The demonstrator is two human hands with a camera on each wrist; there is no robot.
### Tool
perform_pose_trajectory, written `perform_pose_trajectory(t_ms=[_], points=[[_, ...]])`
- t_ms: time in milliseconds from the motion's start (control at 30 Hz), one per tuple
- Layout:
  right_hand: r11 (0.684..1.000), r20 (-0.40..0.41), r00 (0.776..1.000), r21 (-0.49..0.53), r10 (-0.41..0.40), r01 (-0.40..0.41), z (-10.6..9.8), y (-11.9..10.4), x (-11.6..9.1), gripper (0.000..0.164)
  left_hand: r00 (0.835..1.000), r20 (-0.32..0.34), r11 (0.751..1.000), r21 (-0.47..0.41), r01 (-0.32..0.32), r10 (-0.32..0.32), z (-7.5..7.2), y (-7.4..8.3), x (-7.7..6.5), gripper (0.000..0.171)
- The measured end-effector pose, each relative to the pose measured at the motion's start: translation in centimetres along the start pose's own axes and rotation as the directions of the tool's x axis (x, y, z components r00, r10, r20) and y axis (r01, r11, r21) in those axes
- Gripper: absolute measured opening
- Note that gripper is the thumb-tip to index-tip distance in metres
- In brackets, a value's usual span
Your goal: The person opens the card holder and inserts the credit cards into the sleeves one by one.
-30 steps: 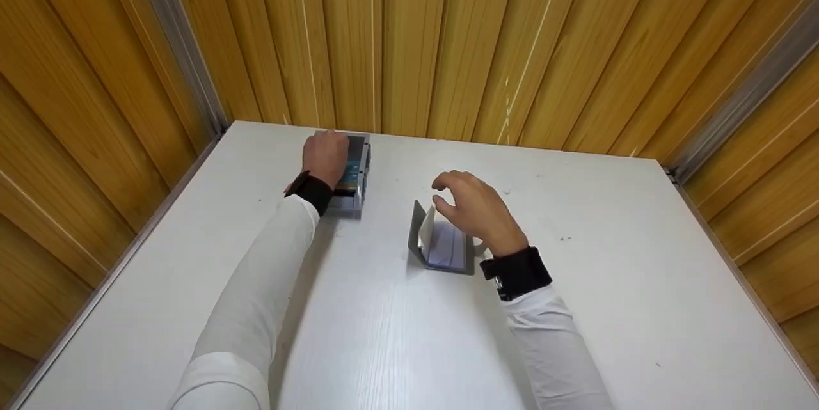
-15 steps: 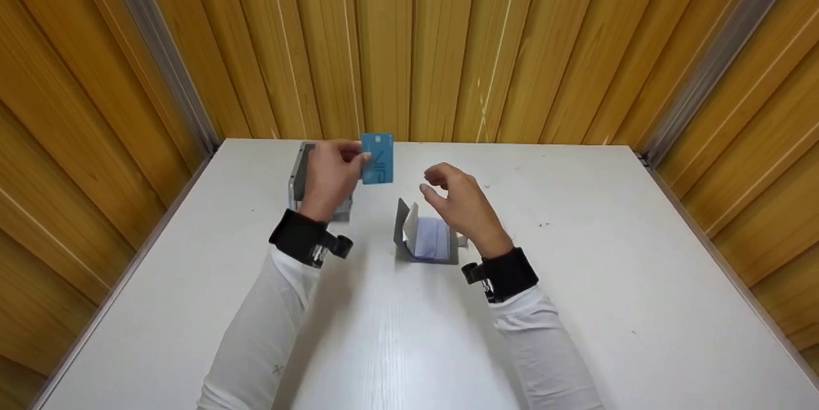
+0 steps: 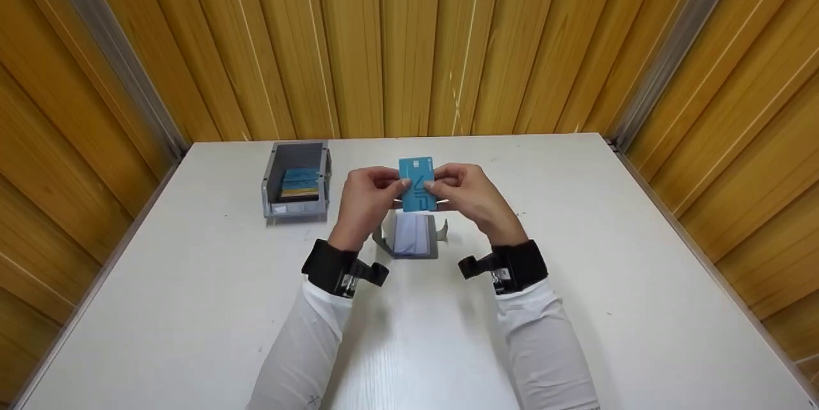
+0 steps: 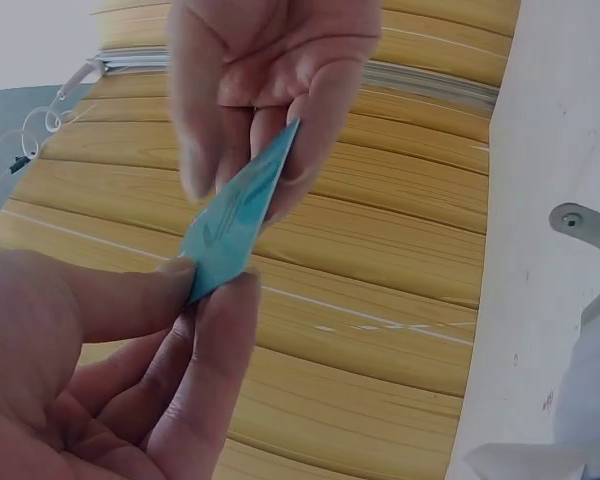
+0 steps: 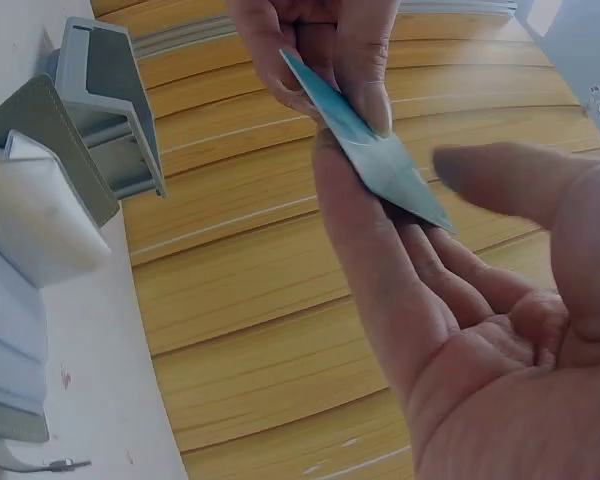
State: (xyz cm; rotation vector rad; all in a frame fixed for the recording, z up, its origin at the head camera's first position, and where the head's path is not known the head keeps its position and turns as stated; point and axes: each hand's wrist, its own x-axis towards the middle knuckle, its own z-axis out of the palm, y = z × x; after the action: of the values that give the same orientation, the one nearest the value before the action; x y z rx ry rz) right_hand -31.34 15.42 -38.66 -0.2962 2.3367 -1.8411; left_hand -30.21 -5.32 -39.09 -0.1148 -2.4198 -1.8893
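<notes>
A blue bank-style card [image 3: 418,196] with a chip and large lettering is held upright above the table in the head view. My left hand [image 3: 367,202] pinches its left edge between thumb and fingers. My right hand [image 3: 481,197] is at the card's right edge; in the right wrist view its fingers lie behind the card [image 5: 370,150] while the thumb stands apart from the face. Just below both hands, a grey card holder [image 3: 432,245] lies open on the table, its translucent sleeves [image 3: 409,234] showing and its strap out to the right. The left hand partly hides its cover.
At the back left stands a grey plastic bin [image 3: 296,208] with several stacked cards [image 3: 299,183] inside. The white table [image 3: 192,282] meets yellow wood-look panels [image 3: 409,45] at the back and sides.
My left hand has lifted the blue card out of the bin and carried it right, over the card holder. My right hand has come to the card's other edge.
</notes>
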Motion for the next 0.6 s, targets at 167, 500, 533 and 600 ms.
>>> perform_pose_trajectory(t_ms=[167, 500, 533, 600], points=[[0.997, -0.077, 0.994, -0.008, 0.079, -0.080, -0.7, 1.7, 1.0, 0.022, 0.999, -0.046, 0.967, 0.255, 0.000, 0.012, 0.5, -1.9, 0.4, 0.026], [0.974, -0.112, 0.971, -0.065, 0.209, -0.218, 0.8, 3.9, 3.0, 0.033, 0.981, -0.048, 0.790, 0.585, 0.181, -0.189, 0.2, -7.0, 2.2, 0.040], [0.972, -0.114, 0.970, -0.073, 0.216, -0.225, 1.1, 4.0, 3.1, 0.032, 0.975, -0.033, 0.786, 0.585, 0.198, -0.221, 0.1, -8.1, 2.8, 0.040], [0.966, -0.125, 0.969, -0.125, 0.212, -0.227, 1.6, 4.2, 3.2, 0.031, 0.961, -0.001, 0.790, 0.570, 0.228, -0.277, -0.2, -10.4, 4.1, 0.041]])
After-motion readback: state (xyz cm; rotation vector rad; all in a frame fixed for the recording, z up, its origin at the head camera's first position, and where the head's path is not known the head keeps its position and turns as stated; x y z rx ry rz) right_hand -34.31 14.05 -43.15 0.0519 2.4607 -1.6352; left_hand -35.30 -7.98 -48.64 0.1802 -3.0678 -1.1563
